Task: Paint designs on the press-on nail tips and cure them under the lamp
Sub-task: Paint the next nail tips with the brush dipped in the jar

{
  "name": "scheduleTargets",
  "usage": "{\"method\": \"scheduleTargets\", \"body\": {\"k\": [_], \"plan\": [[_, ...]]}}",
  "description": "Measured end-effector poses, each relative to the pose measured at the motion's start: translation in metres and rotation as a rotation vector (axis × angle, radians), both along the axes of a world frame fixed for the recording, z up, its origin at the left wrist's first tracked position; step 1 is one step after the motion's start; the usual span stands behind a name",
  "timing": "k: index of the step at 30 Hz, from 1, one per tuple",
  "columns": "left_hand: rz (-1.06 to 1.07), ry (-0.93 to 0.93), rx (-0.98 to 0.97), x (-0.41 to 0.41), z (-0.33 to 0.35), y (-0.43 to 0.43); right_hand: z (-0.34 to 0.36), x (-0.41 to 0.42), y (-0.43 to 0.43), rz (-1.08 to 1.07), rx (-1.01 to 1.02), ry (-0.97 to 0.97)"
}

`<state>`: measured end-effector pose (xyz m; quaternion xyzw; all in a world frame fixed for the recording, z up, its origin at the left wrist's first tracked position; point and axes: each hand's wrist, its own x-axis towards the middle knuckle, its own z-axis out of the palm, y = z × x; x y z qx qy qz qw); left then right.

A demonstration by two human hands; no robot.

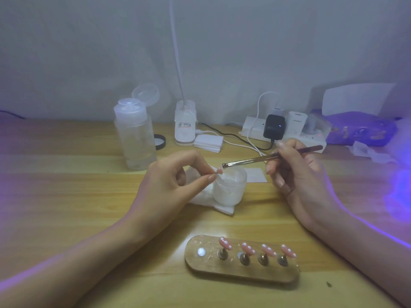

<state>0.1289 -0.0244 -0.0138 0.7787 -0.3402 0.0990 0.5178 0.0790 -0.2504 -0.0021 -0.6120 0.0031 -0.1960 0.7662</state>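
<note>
Painting step, I judge: left hand point(173, 181) pinches a nail tip point(219, 171) by the jar point(231, 190), right hand point(295, 174) grips the brush point(251, 160), bristles just beside it; next needs a steady, light stroke.

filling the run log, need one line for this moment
left hand: pinches nail tip | right hand: holds brush over jar | stand: four tips mounted

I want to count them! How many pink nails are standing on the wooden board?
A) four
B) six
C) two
A: four pink dotted nail tips stand on little posts along the wooden board, and the spot at its left end has none.
</note>
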Motion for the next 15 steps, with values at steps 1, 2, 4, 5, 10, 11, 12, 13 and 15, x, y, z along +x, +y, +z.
{"method": "scheduleTargets", "body": {"k": [1, 2, 4, 5, 10, 11, 12, 13, 15], "plan": [[0.005, -0.003, -0.001, -0.0002, 0.0, -0.0001, 0.0004, -0.0006, 0.0006, 0.02, -0.01, -0.012], [0.013, -0.008, -0.004, -0.0002, -0.0002, -0.0002, 0.0005, -0.0009, 0.0012, 0.029, -0.029, -0.014], [0.022, -0.023, -0.009, -0.0005, -0.0002, -0.0005, 0.0, -0.0003, 0.0014, 0.008, -0.044, 0.001], [0.019, -0.026, -0.009, -0.0005, -0.0002, -0.0006, -0.0003, 0.0002, 0.0008, -0.008, -0.031, 0.01], [0.01, -0.039, -0.002, 0.0015, -0.0013, -0.0008, 0.0, 0.0003, 0.0008, 0.03, -0.033, -0.016], [0.016, -0.045, -0.003, 0.0016, -0.0014, -0.0009, -0.0002, 0.0003, 0.0013, 0.025, -0.047, -0.012], [0.021, -0.05, -0.001, 0.0017, -0.0014, -0.001, -0.0005, 0.0004, 0.0012, 0.008, -0.048, -0.002], [0.024, -0.056, 0.003, 0.0018, -0.0013, -0.0012, -0.0007, 0.0007, 0.0006, -0.01, -0.035, 0.009], [0.021, -0.064, 0.006, 0.0017, -0.0013, -0.0012, -0.0009, 0.0007, -0.0009, -0.019, 0.0, 0.013]]}}
